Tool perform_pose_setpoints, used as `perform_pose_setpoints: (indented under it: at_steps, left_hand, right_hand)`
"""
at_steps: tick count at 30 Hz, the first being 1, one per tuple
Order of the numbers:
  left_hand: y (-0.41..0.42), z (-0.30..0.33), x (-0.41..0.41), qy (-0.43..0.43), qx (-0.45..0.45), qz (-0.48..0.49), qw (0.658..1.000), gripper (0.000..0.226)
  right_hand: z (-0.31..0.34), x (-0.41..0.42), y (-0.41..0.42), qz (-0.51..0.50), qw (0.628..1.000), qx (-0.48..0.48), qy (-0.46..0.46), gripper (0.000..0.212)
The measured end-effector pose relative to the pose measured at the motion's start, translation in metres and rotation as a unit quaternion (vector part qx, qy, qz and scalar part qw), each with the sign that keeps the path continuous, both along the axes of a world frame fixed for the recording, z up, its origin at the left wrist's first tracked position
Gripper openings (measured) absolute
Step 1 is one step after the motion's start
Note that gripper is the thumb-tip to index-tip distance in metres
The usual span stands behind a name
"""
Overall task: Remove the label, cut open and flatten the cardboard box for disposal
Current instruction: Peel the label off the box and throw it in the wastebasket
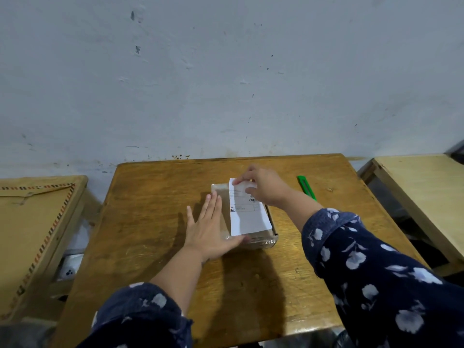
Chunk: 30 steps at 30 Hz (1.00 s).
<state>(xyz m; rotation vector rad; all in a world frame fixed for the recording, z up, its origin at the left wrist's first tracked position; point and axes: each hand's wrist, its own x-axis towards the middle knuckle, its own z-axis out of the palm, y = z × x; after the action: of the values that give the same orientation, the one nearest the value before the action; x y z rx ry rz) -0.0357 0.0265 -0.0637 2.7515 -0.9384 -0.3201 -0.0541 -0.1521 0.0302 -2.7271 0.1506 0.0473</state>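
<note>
A small brown cardboard box (223,197) wrapped in clear tape lies flat in the middle of the wooden table (150,222). A white printed label (247,217) covers its right part. My left hand (209,227) lies flat, fingers spread, on the box's left side and presses it down. My right hand (261,187) pinches the label's far top edge between thumb and fingers, and that edge looks lifted off the box. A green utility knife (306,188) lies on the table to the right of the box, beyond my right wrist.
The table stands against a grey-white wall (226,71). A low surface with a brown envelope-like sheet (32,227) is on the left. A lighter wooden table (426,194) stands on the right, with a gap between it and mine.
</note>
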Motion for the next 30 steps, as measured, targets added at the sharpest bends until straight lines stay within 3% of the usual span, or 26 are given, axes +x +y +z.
perform_pose_setpoints:
  at_steps: [8,14,20,24,30]
  left_hand:
    - [0.005,0.001,0.003,-0.009,0.030,-0.018,0.999,0.118]
    - [0.005,0.004,0.004,0.003,0.032,-0.027,0.999,0.120]
    - [0.005,0.006,0.004,0.011,0.027,-0.030,0.999,0.117]
    - [0.005,0.006,0.005,0.024,0.027,-0.040,0.999,0.122]
    - [0.003,0.009,0.006,0.036,0.025,-0.036,0.998,0.123]
  right_hand:
    - [0.009,-0.001,0.008,0.030,0.994,-0.082,0.069,0.044]
    - [0.014,-0.003,0.007,0.038,0.990,-0.123,0.053,0.023]
    - [0.014,-0.015,0.006,0.004,0.988,-0.148,0.046,0.021]
    - [0.022,-0.020,-0.001,-0.125,0.989,-0.072,0.024,0.017]
    - [0.037,-0.030,-0.015,-0.298,0.950,0.091,0.025,0.021]
